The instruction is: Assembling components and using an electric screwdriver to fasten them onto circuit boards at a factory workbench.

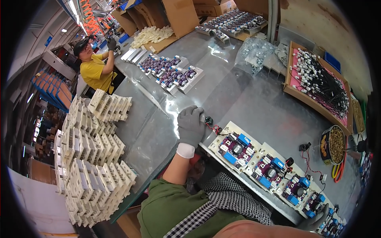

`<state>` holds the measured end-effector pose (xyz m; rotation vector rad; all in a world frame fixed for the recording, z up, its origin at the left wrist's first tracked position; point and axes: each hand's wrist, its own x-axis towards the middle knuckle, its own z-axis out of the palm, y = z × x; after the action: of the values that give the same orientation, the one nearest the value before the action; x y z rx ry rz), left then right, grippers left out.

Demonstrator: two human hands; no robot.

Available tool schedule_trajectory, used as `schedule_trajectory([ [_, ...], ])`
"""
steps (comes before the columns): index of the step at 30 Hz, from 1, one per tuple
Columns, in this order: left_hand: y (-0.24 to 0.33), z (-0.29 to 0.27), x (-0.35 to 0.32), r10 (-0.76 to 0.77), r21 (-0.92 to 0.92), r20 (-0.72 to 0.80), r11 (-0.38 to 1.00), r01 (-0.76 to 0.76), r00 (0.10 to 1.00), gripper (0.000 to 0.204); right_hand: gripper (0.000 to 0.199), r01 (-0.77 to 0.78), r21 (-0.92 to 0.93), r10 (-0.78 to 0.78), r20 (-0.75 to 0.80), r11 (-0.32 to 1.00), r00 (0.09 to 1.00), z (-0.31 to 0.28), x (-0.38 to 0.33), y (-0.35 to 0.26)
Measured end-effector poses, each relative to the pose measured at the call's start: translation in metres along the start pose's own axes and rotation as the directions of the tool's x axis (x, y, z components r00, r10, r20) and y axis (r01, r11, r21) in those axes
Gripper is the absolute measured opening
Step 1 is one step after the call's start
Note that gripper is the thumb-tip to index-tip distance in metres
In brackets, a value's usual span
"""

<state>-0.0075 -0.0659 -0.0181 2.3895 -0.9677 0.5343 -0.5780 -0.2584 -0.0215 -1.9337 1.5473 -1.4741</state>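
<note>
My left hand (191,126), in a grey glove, is closed at the near edge of the metal table. Thin red and dark wires (214,127) run from the nearest circuit board (237,150) to its thumb side; what lies inside the fingers is hidden. At the lower right my right hand (315,219), also gloved, is beside the far end of the board row, and its grip is mostly hidden. Several purple boards with blue parts sit in a row on white plastic bases (260,150) along the edge. Another wire lead (306,152) lies behind them.
Stacked white plastic frames (99,170) rise at the left. Finned heat sinks with boards (168,73) stand farther back. On the right are a carton of wire leads (317,85), a tin of screws (333,144) and a plastic bag (254,55). A co-worker (97,67) stands far left.
</note>
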Motion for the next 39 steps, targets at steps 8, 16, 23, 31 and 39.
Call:
schedule_trajectory([
  [8,0.003,-0.005,-0.005,-0.028,0.003,0.001,1.0,0.028,1.0,0.023,0.044,0.035,-0.009,-0.035,-0.004,0.999,0.999,-0.013,-0.005,0.021],
  [16,0.035,-0.072,0.046,0.01,-0.139,-0.292,0.989,-0.053,0.956,0.031,0.045,0.012,-0.015,-0.012,0.03,1.0,0.999,0.0,0.002,0.009],
  [23,0.071,-0.09,0.079,0.302,-0.124,-0.314,0.927,-0.354,0.9,0.029,0.046,-0.013,-0.013,0.013,-0.008,1.0,1.0,0.001,0.004,0.009],
  [31,0.003,0.002,0.022,-0.042,-0.344,-0.057,0.939,0.02,0.997,0.021,0.047,-0.071,0.029,0.071,0.004,0.997,0.997,-0.011,-0.004,0.011],
  [39,0.007,0.013,0.024,0.058,-0.105,0.064,0.993,-0.051,0.996,0.02,0.047,-0.095,-0.042,0.096,0.027,0.995,0.995,-0.007,0.0,0.004],
])
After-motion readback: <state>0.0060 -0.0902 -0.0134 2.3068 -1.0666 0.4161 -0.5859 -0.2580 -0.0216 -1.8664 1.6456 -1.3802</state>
